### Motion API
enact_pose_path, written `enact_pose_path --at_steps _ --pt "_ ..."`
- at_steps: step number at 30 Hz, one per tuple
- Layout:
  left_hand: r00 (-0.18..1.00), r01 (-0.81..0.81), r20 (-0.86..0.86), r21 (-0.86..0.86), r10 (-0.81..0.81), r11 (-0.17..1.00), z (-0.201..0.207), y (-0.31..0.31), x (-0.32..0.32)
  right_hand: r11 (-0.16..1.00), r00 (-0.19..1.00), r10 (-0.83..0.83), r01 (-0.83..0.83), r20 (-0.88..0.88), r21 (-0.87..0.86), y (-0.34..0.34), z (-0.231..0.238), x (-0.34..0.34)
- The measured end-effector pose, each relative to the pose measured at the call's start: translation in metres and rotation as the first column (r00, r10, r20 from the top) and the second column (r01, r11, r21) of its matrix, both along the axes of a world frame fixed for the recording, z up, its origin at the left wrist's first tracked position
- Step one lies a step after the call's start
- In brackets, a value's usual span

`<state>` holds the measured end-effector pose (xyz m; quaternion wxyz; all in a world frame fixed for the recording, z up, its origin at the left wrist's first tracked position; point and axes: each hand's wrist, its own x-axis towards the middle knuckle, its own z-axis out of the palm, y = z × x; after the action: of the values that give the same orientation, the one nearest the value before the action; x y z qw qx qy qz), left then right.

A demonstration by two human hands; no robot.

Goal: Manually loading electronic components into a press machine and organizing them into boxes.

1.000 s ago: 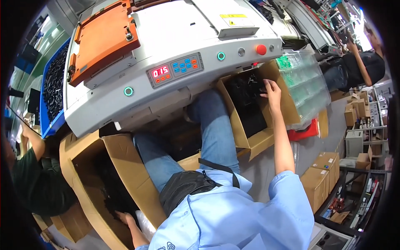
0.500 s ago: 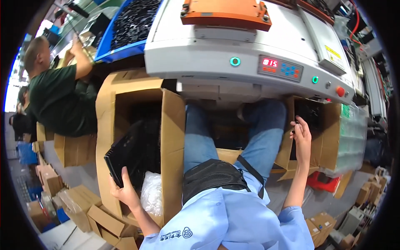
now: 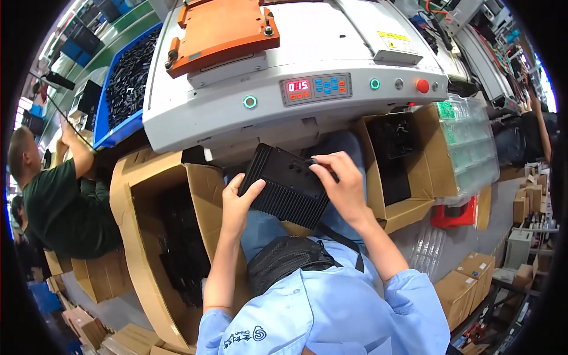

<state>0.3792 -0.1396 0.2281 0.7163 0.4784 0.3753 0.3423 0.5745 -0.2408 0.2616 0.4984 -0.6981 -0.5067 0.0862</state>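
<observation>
Black ribbed plate (image 3: 290, 186) is sitting in both hands, up over the person's lap and just near the front edge of the big grey machine (image 3: 296, 100). That machine is filling the far side, and its orange lid (image 3: 222, 29) is lying shut on top. On the left, a tall open cardboard box (image 3: 160, 236) is holding many dark parts. On the right, a smaller open box (image 3: 396, 165) is also holding dark parts, with clear stacked trays (image 3: 470, 148) beside it. A blue bin (image 3: 127, 83) of black pieces is resting far left, where another person in a green shirt (image 3: 59, 207) is working.

Left hand (image 3: 236, 204) is holding the plate's near left edge, with the thumb lying on top and the fingers curled under. Right hand (image 3: 340, 183) is pinching a small dark bit (image 3: 310, 161) against the plate's right side, fingers pressed together.

It looks like the plate is already out of a box and is being put together or checked. Putting it on the machine looks not yet done, and lots of parts are waiting in the boxes.
</observation>
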Motion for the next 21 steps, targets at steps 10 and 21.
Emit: enact_pose_path --at_steps 10,21 --pt "0.997 0.038 -0.062 -0.007 -0.039 0.999 -0.026 -0.001 0.006 0.999 0.947 0.008 0.005 0.322 -0.04 0.01 -0.042 -0.012" --pt "0.981 0.134 -0.141 0.017 -0.13 0.991 -0.034 0.007 0.001 0.994 0.988 0.061 -0.047 0.142 -0.096 0.009 -0.045 -0.001"
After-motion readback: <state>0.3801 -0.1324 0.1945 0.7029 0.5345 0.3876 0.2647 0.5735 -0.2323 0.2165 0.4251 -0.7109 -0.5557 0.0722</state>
